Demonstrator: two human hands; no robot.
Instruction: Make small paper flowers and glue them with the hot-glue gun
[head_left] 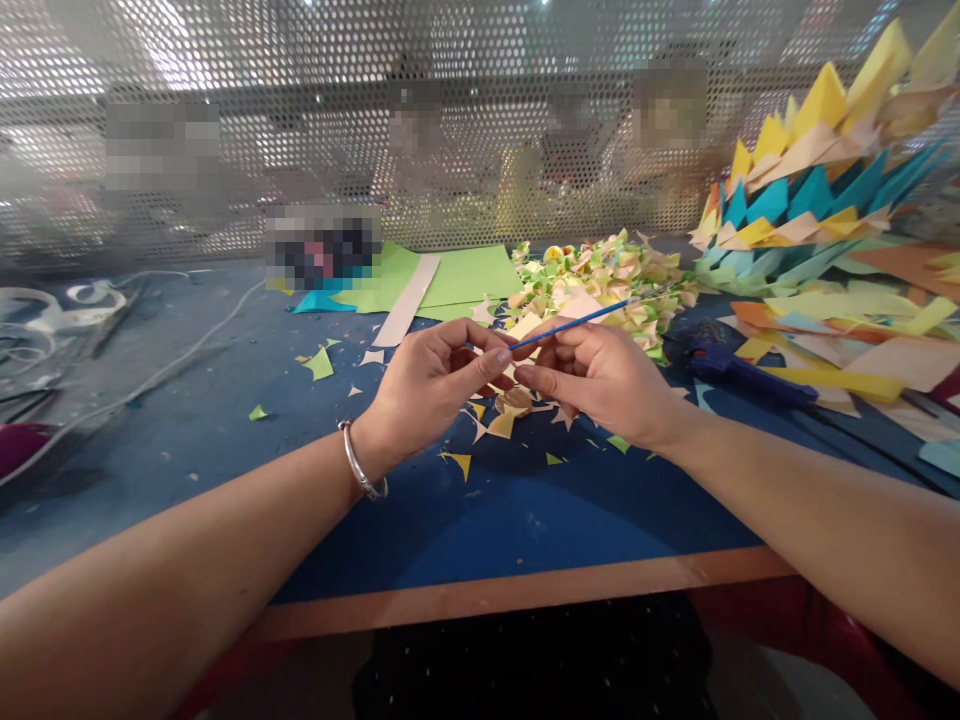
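Observation:
A thin blue stick (581,321) slants up to the right between my two hands, above the scraps on the blue table. My left hand (442,375), with a silver bangle at its wrist, pinches the stick's lower left end between thumb and fingertips. Close beside it, my right hand (596,375) has its fingers closed around the stick's lower part; any small paper at the fingertips is too hidden to tell. Just behind the hands lies a heap of small curled paper pieces (600,280). Cut scraps (501,424) lie under the fingers.
Green sheets (472,275) and a pale strip (409,300) lie behind my left hand. At right are a dark blue glue gun (750,376), paper strips (862,385) and a spiky folded-paper piece (814,195). A white cable (169,368) crosses the left. Perforated metal (480,200) stands behind.

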